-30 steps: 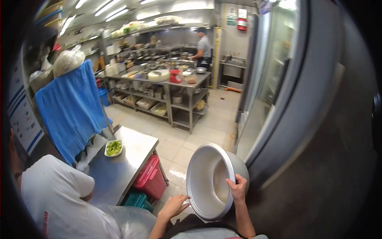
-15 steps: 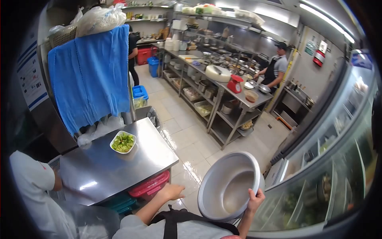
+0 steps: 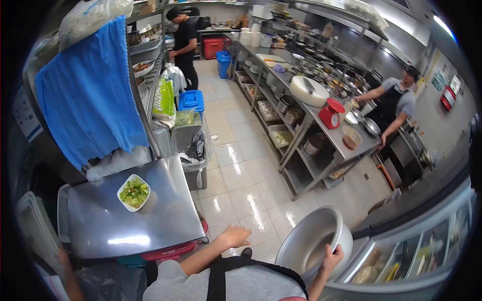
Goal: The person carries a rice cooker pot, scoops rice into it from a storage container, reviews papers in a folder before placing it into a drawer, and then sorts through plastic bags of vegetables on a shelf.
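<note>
**Pot on 1-hand rim grip, R side**

R hand clamped on pot's rim, prob. b/c the lip's the easiest 1-hand hold; pot tilts, mouth twd L, likely b/c support's one-sided. L hand empty, fingers apart, midair btw pot & steel table. Bowl of greens on table, well in from near edge, prob. so it won't get knocked.
</note>
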The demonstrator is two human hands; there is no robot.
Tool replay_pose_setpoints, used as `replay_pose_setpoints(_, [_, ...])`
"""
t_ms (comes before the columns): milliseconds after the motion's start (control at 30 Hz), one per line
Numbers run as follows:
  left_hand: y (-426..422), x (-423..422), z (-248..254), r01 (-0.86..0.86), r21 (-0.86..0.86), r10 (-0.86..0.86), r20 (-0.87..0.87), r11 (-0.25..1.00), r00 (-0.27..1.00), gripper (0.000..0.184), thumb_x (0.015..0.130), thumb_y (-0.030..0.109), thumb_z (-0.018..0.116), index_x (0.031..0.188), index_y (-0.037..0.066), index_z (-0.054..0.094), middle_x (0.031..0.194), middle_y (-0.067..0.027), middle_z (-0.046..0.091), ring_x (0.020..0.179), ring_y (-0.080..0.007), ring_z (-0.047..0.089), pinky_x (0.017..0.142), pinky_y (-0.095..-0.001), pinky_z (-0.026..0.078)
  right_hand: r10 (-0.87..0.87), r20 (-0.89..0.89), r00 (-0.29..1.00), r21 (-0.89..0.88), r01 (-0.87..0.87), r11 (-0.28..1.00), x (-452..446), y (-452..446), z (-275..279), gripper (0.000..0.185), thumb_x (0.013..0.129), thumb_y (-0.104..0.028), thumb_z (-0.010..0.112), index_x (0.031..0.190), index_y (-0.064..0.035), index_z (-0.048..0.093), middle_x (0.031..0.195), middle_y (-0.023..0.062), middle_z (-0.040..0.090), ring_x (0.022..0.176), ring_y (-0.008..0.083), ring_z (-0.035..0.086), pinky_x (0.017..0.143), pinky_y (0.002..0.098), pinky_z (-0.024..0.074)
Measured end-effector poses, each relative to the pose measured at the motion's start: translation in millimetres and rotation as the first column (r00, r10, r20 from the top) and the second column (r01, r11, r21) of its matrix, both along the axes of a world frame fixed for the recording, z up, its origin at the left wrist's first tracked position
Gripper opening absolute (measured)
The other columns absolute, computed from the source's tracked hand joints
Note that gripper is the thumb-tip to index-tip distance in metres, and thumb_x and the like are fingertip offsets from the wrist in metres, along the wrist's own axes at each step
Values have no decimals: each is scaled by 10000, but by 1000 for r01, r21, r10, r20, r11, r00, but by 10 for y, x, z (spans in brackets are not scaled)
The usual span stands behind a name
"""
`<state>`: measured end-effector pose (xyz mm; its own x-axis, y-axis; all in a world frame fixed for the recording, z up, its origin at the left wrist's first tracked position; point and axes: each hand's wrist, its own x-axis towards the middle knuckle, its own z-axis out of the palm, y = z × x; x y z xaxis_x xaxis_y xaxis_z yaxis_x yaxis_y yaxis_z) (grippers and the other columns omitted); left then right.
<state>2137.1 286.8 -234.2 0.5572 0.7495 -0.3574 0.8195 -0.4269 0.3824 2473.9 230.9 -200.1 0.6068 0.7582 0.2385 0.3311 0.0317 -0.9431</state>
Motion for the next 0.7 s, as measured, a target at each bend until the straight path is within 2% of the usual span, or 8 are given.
replay_pose_setpoints(33, [143,31,-23,-51,-2,51,-48,999,998,447,803,437,500,1091,96,476,992,-134,561,966,-326,529,805,-453,401,44,-9,999,-12,-44,999,59,273,-37,264,661,-15,560,549,-77,330,551,-60,307,513,42,267,446,235,192])
replay_pose_setpoints(167, [679,31,-157,-219,36,218,41,975,975,394,780,396,544,1023,88,503,942,-144,576,908,-317,560,732,-457,450,217,-52,975,-61,-220,974,51,1361,4,249,659,-17,563,540,-75,352,534,-64,319,498,38,272,437,234,187])
replay_pose_setpoints(300, [1120,-91,-349,-435,-11,434,79,901,897,384,772,393,547,990,78,528,953,-143,586,929,-326,553,759,-444,445,401,-135,906,-45,-410,911,-115,2490,98,244,670,-24,577,542,-75,376,529,-66,335,488,30,277,439,225,193])
replay_pose_setpoints(400, [1543,-234,-426,-560,-124,543,-145,819,827,466,787,452,513,1101,108,498,1020,-154,564,984,-324,534,783,-461,427,499,-143,855,3,-504,864,-283,3337,82,239,672,-24,587,544,-75,391,533,-68,347,483,28,283,436,217,193])
replay_pose_setpoints(433, [1723,-290,-524,-582,-136,552,-205,802,809,480,781,464,514,1107,112,497,1026,-154,564,992,-328,531,779,-468,427,517,-147,843,7,-522,853,-362,3605,99,237,673,-24,588,545,-73,395,534,-68,350,482,28,283,436,217,192])
replay_pose_setpoints(533, [2406,-418,-461,-655,-156,624,-205,740,754,402,756,396,562,1013,88,532,1003,-152,578,977,-319,536,811,-463,414,576,-149,803,24,-580,814,-576,4469,130,236,676,-24,592,545,-68,401,536,-69,356,483,26,282,437,213,192])
replay_pose_setpoints(700, [3855,-493,-598,-605,21,605,-53,796,794,401,780,386,548,1050,91,511,993,-148,577,967,-318,537,810,-471,408,635,-124,762,26,-637,770,-754,5687,228,222,671,-27,602,548,-57,420,531,-70,372,490,16,300,436,206,210])
